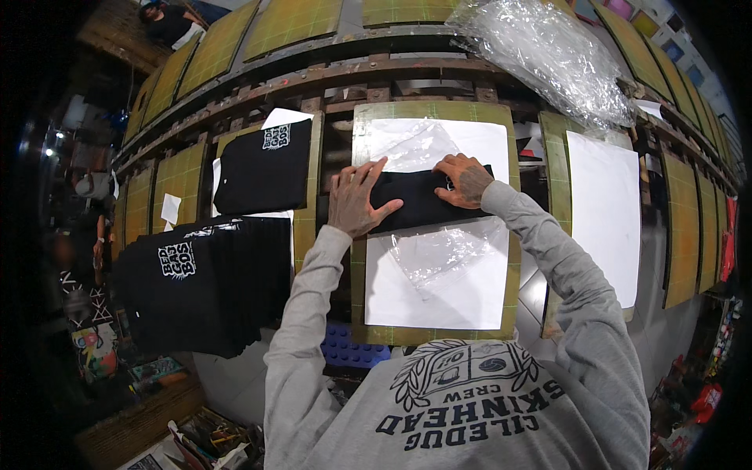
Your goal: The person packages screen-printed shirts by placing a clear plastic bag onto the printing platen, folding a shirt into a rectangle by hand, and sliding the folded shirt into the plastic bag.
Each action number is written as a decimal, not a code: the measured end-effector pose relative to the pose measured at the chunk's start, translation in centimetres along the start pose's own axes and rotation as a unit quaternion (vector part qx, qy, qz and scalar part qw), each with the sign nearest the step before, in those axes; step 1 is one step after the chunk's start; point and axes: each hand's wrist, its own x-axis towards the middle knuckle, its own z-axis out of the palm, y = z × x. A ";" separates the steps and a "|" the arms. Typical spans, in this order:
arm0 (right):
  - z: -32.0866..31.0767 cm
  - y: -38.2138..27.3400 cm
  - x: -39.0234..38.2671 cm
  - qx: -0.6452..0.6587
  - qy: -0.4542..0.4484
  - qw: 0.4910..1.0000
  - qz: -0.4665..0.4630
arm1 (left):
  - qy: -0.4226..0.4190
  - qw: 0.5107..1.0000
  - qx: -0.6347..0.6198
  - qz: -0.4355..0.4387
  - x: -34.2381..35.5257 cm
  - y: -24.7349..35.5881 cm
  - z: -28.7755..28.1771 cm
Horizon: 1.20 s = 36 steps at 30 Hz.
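Note:
A black T-shirt (pixel 419 205), folded into a narrow strip, lies across a clear plastic bag (pixel 446 254). The bag shows above and below the cloth, on a white paper sheet (pixel 423 312). At the strip's left end my left hand (pixel 356 200) rests with fingers stretched and thumb spread apart. My right hand (pixel 468 182) bears on the right part of the cloth, its fingers bent against it and partly covering a white print. The underside of the shirt is hidden.
A green board (pixel 433 112) carries the sheet. To the left are a folded black shirt (pixel 262 172) and a stack of black shirts (pixel 204 290). Clear plastic bags (pixel 548 59) heap at the upper right. Another board holds white paper (pixel 603 219). A person (pixel 166 25) is at the far left.

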 end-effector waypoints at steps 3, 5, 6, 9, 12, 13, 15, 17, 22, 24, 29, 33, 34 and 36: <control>1.4 1.1 -0.1 0.033 0.089 0.993 -0.072 | -0.078 0.996 0.013 0.036 0.9 -1.0 -0.4; 2.1 2.0 -0.3 0.053 0.157 0.979 -0.119 | -0.082 0.994 0.018 0.073 1.8 -1.2 -0.7; 1.8 1.6 -0.5 0.063 0.179 0.972 -0.137 | -0.056 0.994 0.009 0.093 1.9 -1.3 -0.5; 1.0 0.9 -1.3 0.098 0.184 0.971 -0.120 | -0.033 0.993 -0.006 0.116 1.9 -1.4 0.0; 0.8 1.1 -1.6 0.091 0.175 0.980 -0.041 | -0.065 0.994 0.000 0.088 1.9 -1.6 0.1; 0.8 1.1 -1.5 0.081 0.174 0.981 -0.013 | -0.037 0.995 0.000 0.092 1.7 -2.1 0.7; 1.6 1.7 -1.1 0.079 0.135 0.988 -0.011 | -0.016 0.997 0.007 0.080 0.9 -3.2 2.1; 1.2 2.1 -1.1 0.062 0.148 0.986 -0.042 | -0.029 0.997 0.015 0.063 0.6 -3.5 3.3; -1.2 -2.3 1.8 0.028 -0.030 0.999 -0.016 | -0.042 0.999 0.021 0.023 0.8 -2.6 2.7; -1.7 -2.3 4.1 0.004 -0.160 0.987 0.020 | -0.069 0.997 0.042 0.005 1.3 -1.8 1.9; -1.3 -1.6 5.4 0.051 -0.150 0.983 -0.089 | 0.209 0.975 -0.047 -0.061 0.3 3.0 0.7; -4.4 -3.4 0.1 0.069 0.031 0.986 -0.149 | 0.220 0.960 -0.175 -0.001 -8.1 7.7 2.4; -6.1 -3.2 -1.6 0.078 0.014 0.993 -0.087 | 0.174 0.971 -0.164 -0.004 -8.6 9.8 2.0; -9.9 -3.8 -7.1 0.143 0.110 0.983 -0.045 | 0.065 0.988 -0.141 -0.006 -8.6 12.8 0.8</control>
